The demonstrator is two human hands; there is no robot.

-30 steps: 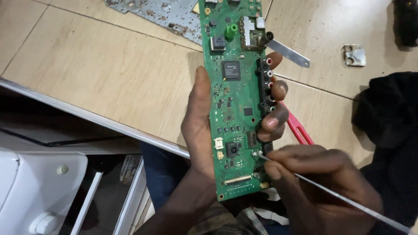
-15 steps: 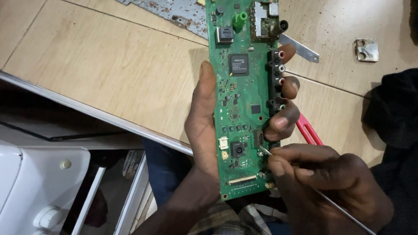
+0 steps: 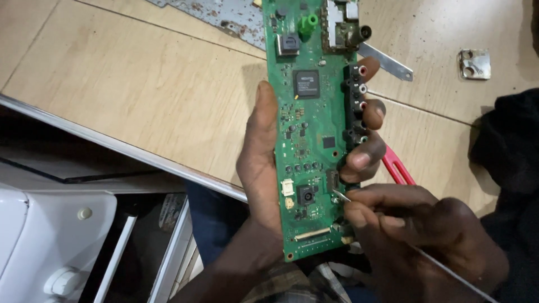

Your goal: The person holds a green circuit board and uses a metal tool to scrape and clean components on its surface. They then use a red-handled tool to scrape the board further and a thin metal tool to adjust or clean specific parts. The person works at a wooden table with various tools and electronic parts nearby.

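Right hand (image 3: 415, 235) pinches a thin metal probe (image 3: 340, 196) against the circuit board (image 3: 314, 140) (gripped by left hand (image 3: 264, 168)); a slip—tip skidding—could scratch neighbouring components.

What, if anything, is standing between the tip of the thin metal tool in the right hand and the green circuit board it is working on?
Nothing visible does. The right hand pinches the thin metal tool, whose tip already rests on the green circuit board beside a small dark component. The left hand grips the board's edges, fingers clear of that spot.

both hands (image 3: 264, 168) are bare, with short nails and no rings. the right hand (image 3: 415, 235) has no glove. a checked cloth (image 3: 292, 283) shows near the left wrist.
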